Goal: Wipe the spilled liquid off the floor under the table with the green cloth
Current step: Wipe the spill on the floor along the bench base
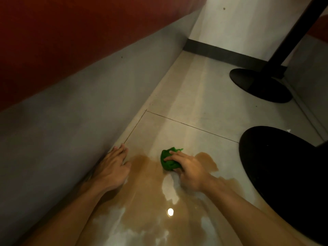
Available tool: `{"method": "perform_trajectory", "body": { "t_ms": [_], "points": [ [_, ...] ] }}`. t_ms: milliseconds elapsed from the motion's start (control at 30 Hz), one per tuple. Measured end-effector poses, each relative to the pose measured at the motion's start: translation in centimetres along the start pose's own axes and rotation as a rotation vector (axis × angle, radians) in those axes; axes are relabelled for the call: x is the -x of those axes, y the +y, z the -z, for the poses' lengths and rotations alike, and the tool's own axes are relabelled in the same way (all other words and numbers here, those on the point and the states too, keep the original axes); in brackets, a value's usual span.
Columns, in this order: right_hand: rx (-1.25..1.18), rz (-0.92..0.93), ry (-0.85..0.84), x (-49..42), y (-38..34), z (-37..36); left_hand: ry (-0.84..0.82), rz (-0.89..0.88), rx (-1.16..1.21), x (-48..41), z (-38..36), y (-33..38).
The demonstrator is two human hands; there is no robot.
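Note:
A brown spilled liquid (145, 197) spreads over the pale tiled floor from the middle to the bottom of the view. The crumpled green cloth (168, 159) lies on the far edge of the spill. My right hand (190, 170) grips the cloth from behind and presses it on the floor. My left hand (111, 167) rests flat on the floor with straight fingers, at the left edge of the spill where the floor meets the grey wall base.
A grey bench base (71, 107) under a red seat (62, 36) runs along the left. Two black round table bases, the near base (284, 174) and the far base (260, 85) with its post, stand on the right. A white wall with a dark skirting (221, 52) closes the far end.

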State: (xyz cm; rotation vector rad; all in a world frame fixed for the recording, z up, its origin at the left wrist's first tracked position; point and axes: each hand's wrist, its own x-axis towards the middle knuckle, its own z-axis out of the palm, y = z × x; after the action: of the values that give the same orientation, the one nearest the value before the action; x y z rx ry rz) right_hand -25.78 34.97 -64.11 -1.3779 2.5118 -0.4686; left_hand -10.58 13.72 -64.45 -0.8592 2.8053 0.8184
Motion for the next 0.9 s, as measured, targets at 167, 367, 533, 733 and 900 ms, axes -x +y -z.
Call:
{"method": "perform_trajectory", "body": {
  "t_ms": [167, 367, 533, 733, 900],
  "points": [
    [-0.013, -0.057, 0.011, 0.8, 2.2, 1.6, -0.037, -0.003, 0.018, 0.1, 0.5, 0.2],
    [-0.009, -0.107, -0.009, -0.9, 0.1, 1.7, -0.044, 0.005, 0.024, 0.1, 0.4, 0.2],
    [-0.084, -0.074, -0.030, -1.6, -1.6, 0.5, -0.041, 0.011, 0.005, 0.1, 0.1, 0.3],
    [-0.058, -0.100, -0.069, -6.3, -4.0, 0.0, -0.048, 0.007, -0.001, -0.2, 0.3, 0.1],
    [-0.056, -0.009, -0.155, -7.8, -6.6, -1.4, -0.077, -0.003, -0.016, 0.0, 0.5, 0.0]
  ]
}}
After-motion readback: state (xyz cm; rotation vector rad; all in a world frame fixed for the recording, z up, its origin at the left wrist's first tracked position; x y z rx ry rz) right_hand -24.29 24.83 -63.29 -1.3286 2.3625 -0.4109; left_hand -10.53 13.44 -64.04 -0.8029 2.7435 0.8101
